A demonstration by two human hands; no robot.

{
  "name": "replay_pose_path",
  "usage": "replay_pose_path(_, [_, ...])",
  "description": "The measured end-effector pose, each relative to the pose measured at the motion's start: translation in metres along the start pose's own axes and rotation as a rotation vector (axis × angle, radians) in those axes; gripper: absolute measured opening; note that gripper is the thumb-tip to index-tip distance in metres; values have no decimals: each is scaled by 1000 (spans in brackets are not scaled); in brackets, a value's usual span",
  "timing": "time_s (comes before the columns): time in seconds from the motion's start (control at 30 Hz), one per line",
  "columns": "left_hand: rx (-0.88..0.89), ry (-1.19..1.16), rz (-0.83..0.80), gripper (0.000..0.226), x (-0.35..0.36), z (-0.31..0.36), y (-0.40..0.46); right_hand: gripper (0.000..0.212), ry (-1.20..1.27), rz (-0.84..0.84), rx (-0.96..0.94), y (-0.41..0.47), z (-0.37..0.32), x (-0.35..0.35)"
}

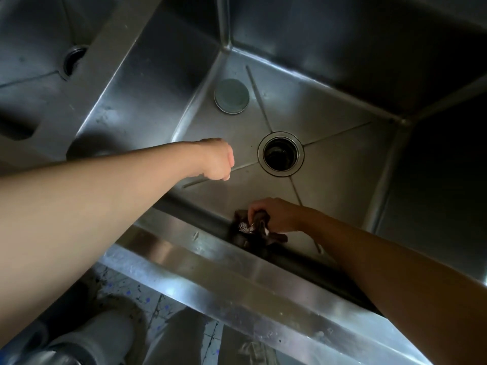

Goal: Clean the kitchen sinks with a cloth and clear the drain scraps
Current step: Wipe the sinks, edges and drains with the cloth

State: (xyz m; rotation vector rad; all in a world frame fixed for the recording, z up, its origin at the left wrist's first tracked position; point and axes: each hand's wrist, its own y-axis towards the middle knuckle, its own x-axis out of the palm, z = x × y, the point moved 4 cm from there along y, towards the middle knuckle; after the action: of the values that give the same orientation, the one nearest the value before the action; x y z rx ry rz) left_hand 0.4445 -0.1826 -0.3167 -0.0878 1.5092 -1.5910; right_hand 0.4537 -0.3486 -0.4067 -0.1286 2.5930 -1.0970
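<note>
Cloth (251, 229) bunched in right hand (279, 216), on sink (329, 164) floor | left hand (216, 159) curled, empty | drain (281, 154) beyond grip, uncleared; wiping unfinished.
</note>
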Motion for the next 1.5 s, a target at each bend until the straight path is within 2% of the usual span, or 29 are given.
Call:
replay_pose_path(0.07, [7, -2, -2, 21, 0, 1, 2, 44, 31, -42, 16, 1, -3, 4])
replay_pose_path(0.37, [17, 41, -7, 15, -2, 4, -1, 50, 484, -250, 187, 1, 5, 7])
replay_pose_path(0.57, [14, 31, 0, 6, -8, 4, -12, 49, 647, -329, 187, -14, -12, -4])
replay_pose_path(0.7, [25, 11, 18, 17, -15, 6, -22, 48, 877, -408, 125, -25, -33, -11])
replay_pose_path(0.83, [31, 16, 30, 16, -22, 10, -37, 53, 970, -405, 59, -37, -53, -19])
replay_pose_path(0.93, [26, 29, 49, 7, -30, 12, -51, 54, 1033, -358, 24, -43, -61, -30])
replay_pose_path(1.1, [19, 24, 110, 31, -46, 12, -74, 58, 1033, -293, -28, -52, -65, -56])
replay_pose_path(1.27, [7, -27, 173, 32, -61, 12, -98, 59, 1089, -306, -243, -74, -83, -85])
replay_pose_path(1.5, [66, -45, 290, 29, -79, 7, -147, 60, 1085, -187, -346, -102, -128, -93])
